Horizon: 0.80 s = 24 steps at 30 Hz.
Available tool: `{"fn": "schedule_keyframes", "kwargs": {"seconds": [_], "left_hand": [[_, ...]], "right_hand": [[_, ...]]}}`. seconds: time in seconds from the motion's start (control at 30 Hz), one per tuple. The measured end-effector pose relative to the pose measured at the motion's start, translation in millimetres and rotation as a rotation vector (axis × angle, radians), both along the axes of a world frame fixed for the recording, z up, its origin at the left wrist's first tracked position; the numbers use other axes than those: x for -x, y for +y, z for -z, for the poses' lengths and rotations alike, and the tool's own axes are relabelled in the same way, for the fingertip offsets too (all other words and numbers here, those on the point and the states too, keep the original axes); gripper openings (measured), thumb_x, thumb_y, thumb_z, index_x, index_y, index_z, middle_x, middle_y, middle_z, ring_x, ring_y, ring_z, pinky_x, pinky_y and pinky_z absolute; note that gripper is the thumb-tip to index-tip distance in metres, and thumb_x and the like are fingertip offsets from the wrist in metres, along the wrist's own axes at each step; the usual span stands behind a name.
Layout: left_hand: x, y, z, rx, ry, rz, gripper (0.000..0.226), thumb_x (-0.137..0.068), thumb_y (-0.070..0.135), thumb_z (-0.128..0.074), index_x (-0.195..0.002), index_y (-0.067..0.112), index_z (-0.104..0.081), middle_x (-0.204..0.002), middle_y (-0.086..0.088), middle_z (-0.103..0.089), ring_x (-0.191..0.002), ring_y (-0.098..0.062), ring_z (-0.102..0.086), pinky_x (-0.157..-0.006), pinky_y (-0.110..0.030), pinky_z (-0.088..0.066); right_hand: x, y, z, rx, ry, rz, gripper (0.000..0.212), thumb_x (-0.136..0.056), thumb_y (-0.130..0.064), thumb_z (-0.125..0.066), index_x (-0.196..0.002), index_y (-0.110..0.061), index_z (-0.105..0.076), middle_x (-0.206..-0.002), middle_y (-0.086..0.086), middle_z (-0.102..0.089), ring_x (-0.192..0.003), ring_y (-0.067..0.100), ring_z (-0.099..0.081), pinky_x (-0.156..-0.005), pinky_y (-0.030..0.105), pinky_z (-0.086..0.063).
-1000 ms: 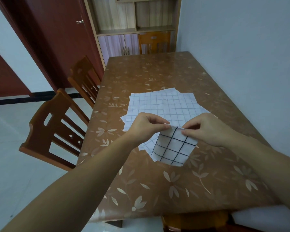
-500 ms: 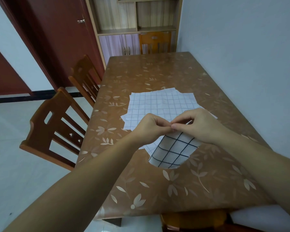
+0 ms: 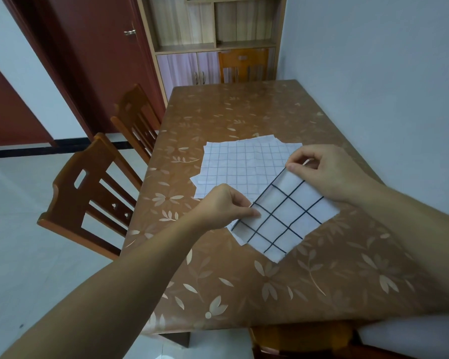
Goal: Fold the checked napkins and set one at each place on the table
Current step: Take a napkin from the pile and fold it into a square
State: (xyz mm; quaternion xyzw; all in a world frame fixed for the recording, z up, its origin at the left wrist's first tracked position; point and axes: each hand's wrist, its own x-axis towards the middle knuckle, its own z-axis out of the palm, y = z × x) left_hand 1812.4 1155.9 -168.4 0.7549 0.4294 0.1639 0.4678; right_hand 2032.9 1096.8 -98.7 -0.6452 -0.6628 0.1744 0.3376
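The left hand (image 3: 222, 206) pinches the left edge of a white cloth napkin with bold dark blue checks (image 3: 283, 218), thumb on top and the other fingers curled beneath the fold. The right hand (image 3: 328, 172) pinches the same napkin at its far corner, thumb and forefinger closed on the cloth, the remaining fingers curled in. Between the two hands the folded edge runs straight and taut, slanting from the near left to the far right. The napkin is folded into a rough rectangle, set askew to the table's sides, and its near end spreads across the tabletop.

Just behind it, and partly under its far edge, lies a loose stack of unfolded white napkins with fine pale checks (image 3: 240, 164), their corners fanned out of line. All of it sits on a long brown table with a glossy leaf-patterned cover (image 3: 270, 286), whose right side stands against a pale blue-grey wall (image 3: 373, 73).

Two brown slatted wooden chairs, the nearer (image 3: 88, 193) and the farther (image 3: 136, 117), stand along the left side, and another wooden chair (image 3: 244, 64) stands at the far end before a light wooden cabinet with open shelves (image 3: 213, 42). A dark red door (image 3: 88, 60) is left of it.
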Motion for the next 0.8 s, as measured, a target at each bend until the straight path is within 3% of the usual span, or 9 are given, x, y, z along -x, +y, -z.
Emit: {"fn": "schedule_keyframes", "kwargs": {"seconds": [0.17, 0.2, 0.27, 0.33, 0.47, 0.53, 0.67, 0.73, 0.8], "left_hand": [[15, 6, 11, 0.075, 0.047, -0.006, 0.021, -0.077, 0.030, -0.082, -0.074, 0.010, -0.078, -0.079, -0.024, -0.069, -0.063, -0.024, -0.049, -0.060, -0.036, -0.039], [16, 7, 12, 0.101, 0.033, -0.006, 0.020, -0.077, 0.030, -0.082, -0.074, 0.010, -0.078, -0.077, -0.022, -0.069, -0.065, -0.024, -0.050, -0.062, -0.036, -0.039], [20, 8, 14, 0.143, 0.025, -0.011, 0.025, -0.074, 0.032, -0.083, -0.077, 0.008, -0.078, -0.075, -0.016, -0.069, -0.067, -0.022, -0.053, -0.063, -0.035, -0.040], [23, 10, 18, 0.180, 0.032, 0.006, 0.033, -0.070, 0.035, -0.084, -0.078, 0.003, -0.076, -0.073, -0.012, -0.067, -0.068, -0.021, -0.055, -0.065, -0.036, -0.043], [26, 10, 23, 0.243, 0.030, 0.040, 0.014, -0.077, 0.023, -0.082, -0.068, 0.014, -0.075, -0.071, -0.001, -0.070, -0.070, -0.011, -0.064, -0.072, -0.028, -0.053], [23, 6, 21, 0.327, -0.062, 0.023, 0.014, -0.077, 0.020, -0.081, -0.070, 0.014, -0.070, -0.077, -0.002, -0.069, -0.074, -0.013, -0.066, -0.073, -0.028, -0.056], [11, 3, 18, 0.577, -0.450, -0.234, 0.023, -0.086, 0.022, -0.065, -0.105, 0.009, -0.065, -0.104, -0.010, -0.070, -0.091, -0.026, -0.069, -0.080, -0.039, -0.057], [1, 0, 15, 0.602, -0.610, -0.319, 0.026, -0.097, 0.023, -0.055, -0.119, 0.011, -0.062, -0.115, -0.009, -0.071, -0.103, -0.028, -0.069, -0.086, -0.045, -0.056], [-9, -5, 15, 0.654, -0.703, -0.377, 0.024, -0.099, 0.028, -0.053, -0.119, 0.017, -0.062, -0.114, -0.007, -0.072, -0.104, -0.028, -0.070, -0.091, -0.049, -0.054]], "right_hand": [[-10, -4, 1, 0.011, 0.067, 0.053, 0.007, -0.088, -0.026, -0.068, -0.082, -0.027, -0.070, -0.080, -0.009, -0.069, -0.067, -0.006, -0.060, -0.061, 0.019, -0.044], [-12, -6, 2, 0.080, 0.106, 0.050, 0.003, -0.086, -0.032, -0.071, -0.084, -0.029, -0.070, -0.080, -0.006, -0.070, -0.066, -0.002, -0.061, -0.060, 0.023, -0.048], [-17, -10, 5, 0.284, 0.075, 0.026, 0.015, -0.079, -0.041, -0.076, -0.088, -0.031, -0.068, -0.078, -0.003, -0.072, -0.065, 0.006, -0.065, -0.063, 0.030, -0.054], [-26, -13, 9, 0.435, 0.039, -0.021, 0.015, -0.079, -0.033, -0.078, -0.086, -0.021, -0.073, -0.070, 0.001, -0.071, -0.060, 0.010, -0.065, -0.066, 0.037, -0.055], [-36, -15, 18, 0.469, 0.116, -0.029, 0.010, -0.082, -0.017, -0.076, -0.089, -0.010, -0.074, -0.064, 0.005, -0.071, -0.058, 0.012, -0.064, -0.060, 0.026, -0.053], [-38, -15, 22, 0.417, 0.192, 0.007, 0.006, -0.086, -0.018, -0.072, -0.089, -0.013, -0.072, -0.072, 0.005, -0.073, -0.062, 0.011, -0.065, -0.060, 0.021, -0.052], [-35, -15, 33, 0.421, 0.278, 0.046, 0.012, -0.097, -0.030, -0.055, -0.091, -0.021, -0.060, -0.063, -0.004, -0.063, -0.054, 0.015, -0.053, -0.055, 0.029, -0.044], [-29, -16, 39, 0.364, 0.207, 0.115, 0.013, -0.099, -0.029, -0.051, -0.095, -0.019, -0.058, -0.065, 0.001, -0.063, -0.052, 0.017, -0.050, -0.047, 0.023, -0.042], [-22, -17, 46, 0.298, 0.231, 0.189, 0.013, -0.099, -0.028, -0.052, -0.099, -0.017, -0.058, -0.073, 0.014, -0.067, -0.055, 0.021, -0.053, -0.048, 0.023, -0.042]]}}
